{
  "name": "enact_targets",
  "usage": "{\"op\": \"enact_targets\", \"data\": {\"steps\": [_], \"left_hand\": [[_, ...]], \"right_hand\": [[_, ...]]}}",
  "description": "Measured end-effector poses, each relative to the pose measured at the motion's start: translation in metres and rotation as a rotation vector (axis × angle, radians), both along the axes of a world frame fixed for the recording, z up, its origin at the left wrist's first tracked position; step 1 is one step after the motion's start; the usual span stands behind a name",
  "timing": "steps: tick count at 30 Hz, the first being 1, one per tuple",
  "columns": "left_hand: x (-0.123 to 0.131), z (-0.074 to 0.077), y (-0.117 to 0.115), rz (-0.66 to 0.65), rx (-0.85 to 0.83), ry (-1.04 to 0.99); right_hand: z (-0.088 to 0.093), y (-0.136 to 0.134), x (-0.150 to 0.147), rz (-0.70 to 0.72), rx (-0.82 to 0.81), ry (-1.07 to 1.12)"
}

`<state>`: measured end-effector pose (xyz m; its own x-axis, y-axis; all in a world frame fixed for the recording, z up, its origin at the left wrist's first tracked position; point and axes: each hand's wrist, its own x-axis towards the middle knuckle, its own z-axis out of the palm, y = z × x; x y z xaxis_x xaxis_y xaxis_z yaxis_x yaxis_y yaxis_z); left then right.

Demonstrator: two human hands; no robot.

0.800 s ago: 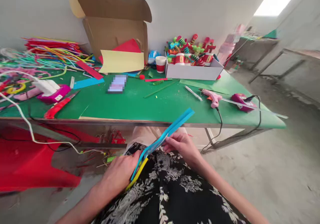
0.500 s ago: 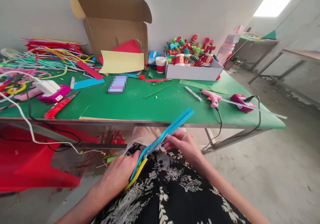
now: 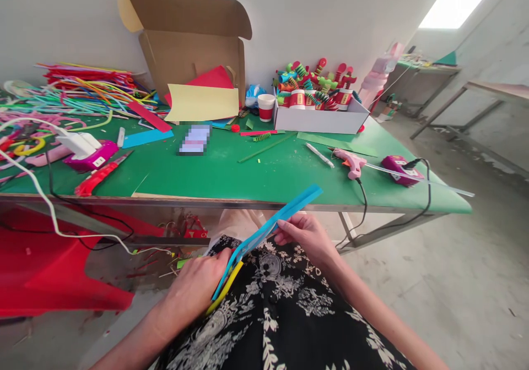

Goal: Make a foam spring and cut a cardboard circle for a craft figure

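Observation:
A long blue paper strip (image 3: 285,211) runs slantwise over my lap, from lower left up to the right. My left hand (image 3: 197,288) is closed on yellow-handled scissors (image 3: 225,286), whose blades lie along the strip's lower end. My right hand (image 3: 308,236) pinches the strip near its middle, fingers closed on it. Both hands hover above my black flowered dress, just in front of the green table (image 3: 231,174).
On the table lie a pink glue gun (image 3: 351,162) with its cord, a second pink tool (image 3: 399,166), a pen (image 3: 319,153), a red cutter (image 3: 97,176), piles of coloured strips (image 3: 78,86), an open cardboard box (image 3: 194,50) and a white box of craft pieces (image 3: 320,114). A red stool (image 3: 49,273) stands left.
My right hand has slid a little to the right along the blue strip, and the strip has shifted slightly. My left hand with the scissors has hardly moved.

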<state>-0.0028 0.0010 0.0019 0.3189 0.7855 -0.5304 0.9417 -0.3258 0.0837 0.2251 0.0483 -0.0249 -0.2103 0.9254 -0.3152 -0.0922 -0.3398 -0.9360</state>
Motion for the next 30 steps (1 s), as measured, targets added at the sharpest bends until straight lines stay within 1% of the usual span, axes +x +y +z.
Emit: {"op": "enact_targets", "data": {"steps": [5,13,18,24,30], "left_hand": [[-0.0021,-0.0025,-0.0005,-0.005,0.026,-0.027],[-0.0025,-0.0027,-0.0021,-0.034,0.036,-0.011],[-0.0021,-0.0030,-0.0006,-0.028,0.047,-0.017],[0.0024,0.0012,0.0007,-0.029,0.034,0.005],[0.0050,0.0043,0.0020,-0.015,0.022,-0.017]], "right_hand": [[-0.0008,-0.0004,-0.0012,0.011,-0.003,0.001],[0.0005,-0.0021,-0.0013,0.024,-0.022,0.005],[0.0001,-0.0020,-0.0017,0.033,-0.032,0.007],[0.0013,-0.0023,-0.0021,0.046,-0.033,0.013],[-0.0002,-0.0026,-0.0027,0.069,-0.021,0.002]]}}
